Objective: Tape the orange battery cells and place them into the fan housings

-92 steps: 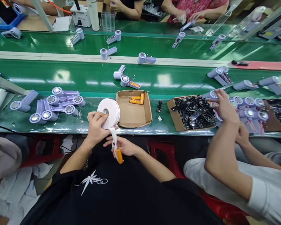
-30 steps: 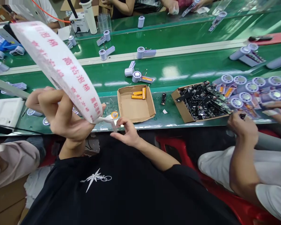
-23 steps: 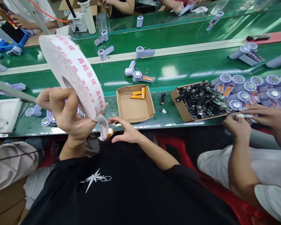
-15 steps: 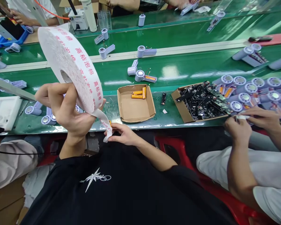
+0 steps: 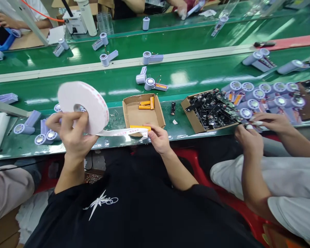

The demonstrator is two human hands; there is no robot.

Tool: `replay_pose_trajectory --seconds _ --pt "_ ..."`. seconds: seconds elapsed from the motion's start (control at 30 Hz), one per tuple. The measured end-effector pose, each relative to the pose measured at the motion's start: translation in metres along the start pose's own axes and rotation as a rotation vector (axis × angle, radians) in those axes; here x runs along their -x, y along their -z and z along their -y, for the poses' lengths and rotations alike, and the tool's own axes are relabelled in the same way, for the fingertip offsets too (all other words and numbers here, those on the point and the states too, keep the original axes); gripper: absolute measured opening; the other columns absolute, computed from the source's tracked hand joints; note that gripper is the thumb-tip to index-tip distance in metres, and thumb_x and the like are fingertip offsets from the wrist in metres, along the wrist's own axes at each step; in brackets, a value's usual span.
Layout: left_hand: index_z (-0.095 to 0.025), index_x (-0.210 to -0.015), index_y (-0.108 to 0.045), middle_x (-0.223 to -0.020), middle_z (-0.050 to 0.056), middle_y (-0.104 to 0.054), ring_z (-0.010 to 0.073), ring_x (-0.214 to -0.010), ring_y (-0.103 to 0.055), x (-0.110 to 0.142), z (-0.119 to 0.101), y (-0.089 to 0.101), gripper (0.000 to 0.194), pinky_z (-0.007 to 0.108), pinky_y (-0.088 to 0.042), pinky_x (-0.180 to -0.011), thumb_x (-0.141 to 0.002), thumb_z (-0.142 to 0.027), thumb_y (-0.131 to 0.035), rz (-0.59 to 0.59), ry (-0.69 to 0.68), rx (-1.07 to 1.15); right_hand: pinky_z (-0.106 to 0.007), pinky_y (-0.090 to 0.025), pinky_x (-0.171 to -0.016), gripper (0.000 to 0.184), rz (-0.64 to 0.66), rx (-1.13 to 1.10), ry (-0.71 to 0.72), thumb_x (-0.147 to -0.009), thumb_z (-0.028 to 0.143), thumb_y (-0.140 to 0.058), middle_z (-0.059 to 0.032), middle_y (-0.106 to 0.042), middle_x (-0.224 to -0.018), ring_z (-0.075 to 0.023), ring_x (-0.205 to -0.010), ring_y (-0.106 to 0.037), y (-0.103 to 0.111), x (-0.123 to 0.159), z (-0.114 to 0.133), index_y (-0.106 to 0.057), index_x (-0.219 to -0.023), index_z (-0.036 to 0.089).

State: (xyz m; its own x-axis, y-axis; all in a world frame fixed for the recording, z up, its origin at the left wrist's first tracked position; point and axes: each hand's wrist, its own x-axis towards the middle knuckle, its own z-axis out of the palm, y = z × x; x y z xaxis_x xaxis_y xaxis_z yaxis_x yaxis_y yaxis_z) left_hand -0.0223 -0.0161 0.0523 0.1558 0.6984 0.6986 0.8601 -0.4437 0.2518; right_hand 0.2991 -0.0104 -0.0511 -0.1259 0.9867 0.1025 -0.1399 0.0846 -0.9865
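Note:
My left hand (image 5: 71,136) grips a big white roll of foam tape (image 5: 84,105) with red print, held upright in front of me. A strip of tape (image 5: 121,132) runs from the roll to the right. My right hand (image 5: 158,137) is closed on an orange battery (image 5: 141,127) stuck to the strip's end, just over the near edge of an open cardboard box (image 5: 129,115). A few more orange batteries (image 5: 146,102) lie at the box's far end.
Lilac fan housings (image 5: 45,129) lie left of the box on the green bench (image 5: 181,127). A box of black circuit boards (image 5: 212,110) sits to the right, where a neighbouring person's hands (image 5: 255,129) work. More fan parts ride the green conveyor (image 5: 196,75).
My left hand has lowered the roll from face height to bench level. My right hand has pulled the battery and the tape strip out to the right, toward the cardboard box.

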Motion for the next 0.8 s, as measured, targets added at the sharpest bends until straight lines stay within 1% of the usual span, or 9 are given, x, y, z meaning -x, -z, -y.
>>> replay_pose_trajectory --seconds 0.1,0.2,0.33,0.4,0.53,0.63,0.7,0.73,0.8 --pt "-0.027 -0.136 -0.075 -0.117 0.015 -0.075 0.0417 -0.125 -0.050 0.014 0.002 -0.021 0.054 0.067 -0.036 -0.111 -0.084 -0.034 -0.092 0.102 -0.074 -0.142 -0.046 -0.063 -0.108 0.058 0.008 0.162 0.125 -0.098 0.078 -0.068 -0.0132 -0.084 -0.125 -0.0324 -0.118 -0.079 0.014 0.000 0.026 -0.085 -0.117 0.026" --pt "-0.026 -0.146 -0.070 -0.126 0.017 -0.077 0.0444 -0.130 -0.055 0.025 -0.007 -0.041 0.063 0.065 -0.038 -0.112 -0.087 -0.036 -0.090 0.314 -0.026 -0.133 -0.041 -0.066 -0.098 0.053 0.040 0.333 0.157 -0.104 0.071 -0.063 -0.0118 -0.086 -0.120 -0.0295 -0.106 -0.083 0.017 0.003 0.041 -0.083 -0.126 0.027" --pt "-0.028 -0.147 -0.070 -0.136 0.017 -0.074 0.0414 -0.132 -0.056 0.038 -0.034 -0.064 0.071 0.060 -0.042 -0.115 -0.085 -0.053 -0.093 0.306 -0.013 0.013 -0.035 -0.066 -0.093 0.046 0.076 0.486 0.167 -0.106 0.063 -0.065 -0.0098 -0.087 -0.121 -0.0257 -0.097 -0.083 0.011 0.001 0.036 -0.084 -0.125 0.026" --pt "-0.032 -0.141 -0.076 -0.132 0.014 -0.076 0.0352 -0.125 -0.060 0.046 -0.047 -0.077 0.061 0.054 -0.045 -0.113 -0.086 -0.053 -0.092 0.265 -0.062 0.110 -0.034 -0.066 -0.093 0.044 0.097 0.479 0.151 -0.106 0.060 -0.065 -0.0096 -0.087 -0.122 -0.0257 -0.098 -0.084 0.008 -0.001 0.027 -0.084 -0.124 0.025" --pt "-0.039 -0.111 -0.086 -0.107 0.006 -0.082 0.0277 -0.106 -0.060 0.061 -0.055 -0.102 0.018 0.049 -0.049 -0.102 -0.095 -0.030 -0.085 0.164 -0.111 0.153 -0.036 -0.066 -0.094 0.046 0.098 0.423 0.083 -0.105 0.062 -0.065 -0.0089 -0.088 -0.118 -0.0276 -0.102 -0.084 0.006 -0.001 0.012 -0.084 -0.123 0.024" --pt "-0.037 -0.094 -0.086 -0.089 0.006 -0.080 0.0266 -0.096 -0.060 0.070 -0.052 -0.102 0.012 0.049 -0.054 -0.097 -0.096 -0.027 -0.080 0.124 -0.142 0.204 -0.040 -0.067 -0.093 0.054 0.031 0.334 -0.013 -0.103 0.071 -0.064 -0.0108 -0.088 -0.111 -0.0285 -0.097 -0.084 0.009 -0.001 0.004 -0.083 -0.119 0.022" --pt "-0.037 -0.095 -0.085 -0.086 0.004 -0.079 0.0250 -0.094 -0.063 0.072 -0.055 -0.092 0.013 0.047 -0.057 -0.096 -0.098 -0.026 -0.078 0.130 -0.227 0.339 -0.042 -0.069 -0.092 0.061 -0.047 0.220 -0.083 -0.099 0.077 -0.066 -0.0123 -0.088 -0.111 -0.0287 -0.094 -0.084 0.010 -0.003 -0.002 -0.080 -0.119 0.021" --pt "-0.037 -0.099 -0.084 -0.088 0.003 -0.080 0.0239 -0.095 -0.066 0.072 -0.058 -0.086 0.015 0.045 -0.058 -0.095 -0.099 -0.025 -0.077 0.175 -0.285 0.429 -0.043 -0.070 -0.092 0.064 -0.085 0.161 -0.109 -0.097 0.080 -0.068 -0.0130 -0.087 -0.114 -0.0289 -0.095 -0.084 0.011 -0.004 -0.004 -0.077 -0.120 0.021" --pt "-0.036 -0.109 -0.083 -0.098 0.002 -0.083 0.0212 -0.100 -0.071 0.071 -0.066 -0.074 0.019 0.041 -0.059 -0.094 -0.103 -0.021 -0.072 0.374 -0.381 0.593 -0.044 -0.071 -0.093 0.068 -0.146 0.064 -0.141 -0.092 0.083 -0.071 -0.0139 -0.086 -0.120 -0.0297 -0.101 -0.085 0.013 -0.008 -0.009 -0.072 -0.123 0.022"
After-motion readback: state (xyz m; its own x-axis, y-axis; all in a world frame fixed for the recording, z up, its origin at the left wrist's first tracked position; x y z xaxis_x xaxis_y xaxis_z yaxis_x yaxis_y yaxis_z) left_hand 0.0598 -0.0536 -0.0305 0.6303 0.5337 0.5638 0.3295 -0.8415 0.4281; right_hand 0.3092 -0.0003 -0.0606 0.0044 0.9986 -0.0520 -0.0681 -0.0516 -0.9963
